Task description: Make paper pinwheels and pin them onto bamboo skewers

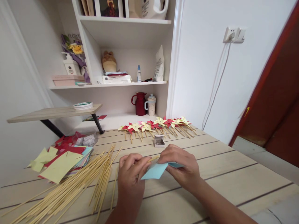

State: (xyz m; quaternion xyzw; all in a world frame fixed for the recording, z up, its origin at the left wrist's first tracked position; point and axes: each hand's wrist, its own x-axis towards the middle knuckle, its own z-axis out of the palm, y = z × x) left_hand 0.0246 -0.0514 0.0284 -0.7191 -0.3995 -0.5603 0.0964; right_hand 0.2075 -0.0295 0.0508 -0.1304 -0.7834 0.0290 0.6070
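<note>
A light blue paper pinwheel (154, 171), partly folded, is between my two hands above the table. My right hand (181, 165) is closed on it, its fingers bent over the paper's upper edge. Opposite, my left hand (132, 171) is closed, thumb and fingers pinched around what looks like a thin bamboo stick (154, 158) at the paper's back. The stick's remaining length is hidden by my hands, as is any fastener at the paper's centre. Just beyond my fingers stands a small open box (159, 142) with tiny metal pieces inside.
Loose bamboo sticks (77, 183) lie to my left, beside a pile of coloured paper pieces (61, 166). Yellow and red pinwheels (146, 126) on sticks line the table's back edge. A small raised wooden stand (58, 112) is at back left, below white shelves (126, 21).
</note>
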